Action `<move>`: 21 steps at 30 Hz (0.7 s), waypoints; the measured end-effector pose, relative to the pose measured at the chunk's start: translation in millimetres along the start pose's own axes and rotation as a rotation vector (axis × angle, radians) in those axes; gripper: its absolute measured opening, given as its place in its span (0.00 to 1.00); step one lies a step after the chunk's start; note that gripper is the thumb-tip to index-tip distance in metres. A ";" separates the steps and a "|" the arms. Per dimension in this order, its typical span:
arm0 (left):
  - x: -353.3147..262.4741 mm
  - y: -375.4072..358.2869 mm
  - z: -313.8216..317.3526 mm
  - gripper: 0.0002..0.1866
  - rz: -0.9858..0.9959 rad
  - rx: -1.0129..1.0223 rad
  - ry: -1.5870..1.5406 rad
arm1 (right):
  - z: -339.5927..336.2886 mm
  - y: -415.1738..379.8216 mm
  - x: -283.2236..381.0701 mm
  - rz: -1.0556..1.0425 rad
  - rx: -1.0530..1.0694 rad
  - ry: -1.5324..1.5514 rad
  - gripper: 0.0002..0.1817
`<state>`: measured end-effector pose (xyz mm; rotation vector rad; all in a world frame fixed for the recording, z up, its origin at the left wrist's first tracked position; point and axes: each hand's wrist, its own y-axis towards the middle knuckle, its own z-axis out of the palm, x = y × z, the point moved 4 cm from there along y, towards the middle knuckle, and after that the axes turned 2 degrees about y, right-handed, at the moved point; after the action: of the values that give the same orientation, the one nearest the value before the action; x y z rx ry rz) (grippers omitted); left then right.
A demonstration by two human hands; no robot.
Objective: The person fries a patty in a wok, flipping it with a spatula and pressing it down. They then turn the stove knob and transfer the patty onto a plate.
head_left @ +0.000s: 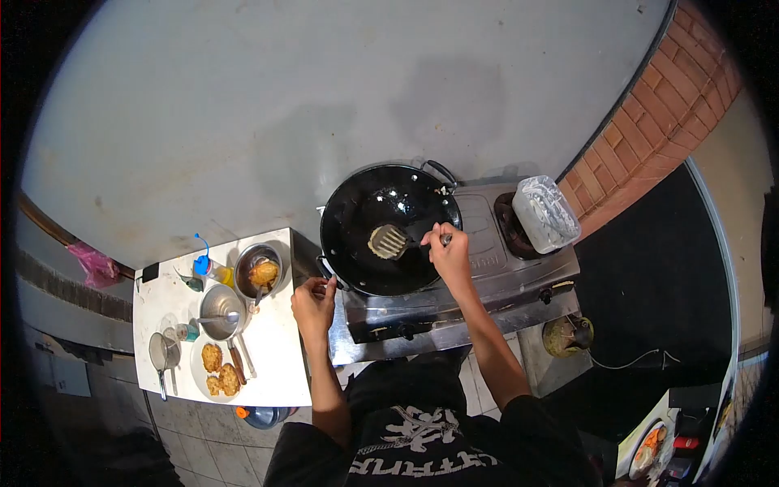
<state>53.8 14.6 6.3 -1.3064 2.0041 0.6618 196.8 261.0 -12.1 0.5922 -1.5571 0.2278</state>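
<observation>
A large black wok (pixel 357 195) sits on the left burner of the stove. My right hand (pixel 448 250) is closed around the handle of a slotted spatula (pixel 395 241). Its head is low inside the wok, over a pale, round fritter-like piece (pixel 376 235) that it partly covers. At the wok's near left side, my left hand (pixel 314 307) has its fingertips pinched at the loop handle (pixel 326 266). Shiny oil and small food bits show on the wok's inner wall.
On the right burner stands a plastic tub (pixel 547 215) with white residue. The white table (pixel 280 357) at left bears a plate with browned fritters (pixel 213 357), a metal bowl with food (pixel 262 274), a saucepan (pixel 219 304), a strainer (pixel 163 351) and a blue-capped bottle (pixel 213 268).
</observation>
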 end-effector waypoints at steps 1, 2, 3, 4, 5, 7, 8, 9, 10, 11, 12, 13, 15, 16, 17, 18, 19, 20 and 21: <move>-0.8 -0.1 -0.4 0.14 0.011 -0.012 0.004 | 0.4 0.4 1.2 -0.025 -0.003 -0.008 0.17; -2.0 -0.2 -0.7 0.14 0.023 -0.024 0.007 | 0.4 0.4 4.1 -0.051 -0.007 -0.017 0.17; -3.2 -0.3 -0.9 0.14 0.024 -0.023 0.006 | 0.0 -0.1 5.9 -0.052 -0.009 -0.018 0.17; -4.1 -0.3 -1.3 0.16 0.019 -0.009 0.015 | 0.3 -1.0 7.2 -0.038 0.003 -0.040 0.17; -4.3 -0.4 -1.5 0.17 0.012 0.004 0.026 | 0.8 -1.9 7.9 -0.024 0.017 -0.060 0.17; -1.2 -1.4 0.5 0.16 0.030 -0.028 0.010 | 0.8 -2.6 9.0 -0.042 0.018 -0.073 0.17; -1.7 -2.2 -0.3 0.14 0.050 -0.060 -0.006 | 1.0 -3.1 10.4 -0.061 0.019 -0.087 0.17; -2.2 -3.2 -0.6 0.14 0.049 -0.062 -0.006 | 1.1 -3.6 11.1 -0.062 0.022 -0.086 0.17; -3.5 -4.6 -0.9 0.14 0.038 -0.061 -0.006 | 1.0 -4.1 12.7 -0.084 0.021 -0.098 0.17; -4.2 -5.4 -1.4 0.14 0.028 -0.059 -0.006 | 1.3 -4.4 14.1 -0.106 0.020 -0.110 0.18; -3.7 -5.7 -1.2 0.14 0.026 -0.062 -0.005 | 2.4 -4.2 13.2 -0.106 0.022 -0.109 0.18; -2.8 -6.0 -0.4 0.14 0.029 -0.063 -0.010 | 3.2 -4.2 13.8 -0.158 0.000 -0.106 0.17; 0.5 -6.3 2.2 0.15 0.033 -0.067 -0.015 | 3.4 -4.2 16.5 -0.211 -0.022 -0.103 0.17; 3.4 -6.1 3.8 0.15 0.036 -0.070 -0.023 | 3.5 -4.3 16.1 -0.194 -0.010 -0.107 0.17; 4.1 -6.1 4.0 0.15 0.041 -0.073 -0.032 | 4.0 -4.3 18.8 -0.177 0.001 -0.111 0.17; 4.0 -6.2 3.9 0.15 0.043 -0.074 -0.031 | 2.9 -4.2 22.5 -0.178 -0.001 -0.109 0.17; 3.6 -6.4 3.9 0.15 0.033 -0.071 -0.029 | 2.2 -3.8 25.5 -0.155 0.026 -0.160 0.17; 3.2 -6.8 3.9 0.15 0.022 -0.069 -0.027 | 2.2 -3.5 27.8 -0.131 0.052 -0.212 0.17; 2.3 -7.1 3.4 0.15 0.025 -0.071 -0.026 | 1.9 -3.1 28.7 -0.133 0.051 -0.209 0.17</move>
<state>60.5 13.0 1.9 -1.3090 1.9948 0.7642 197.5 250.9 15.0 0.7764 -1.7094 0.1072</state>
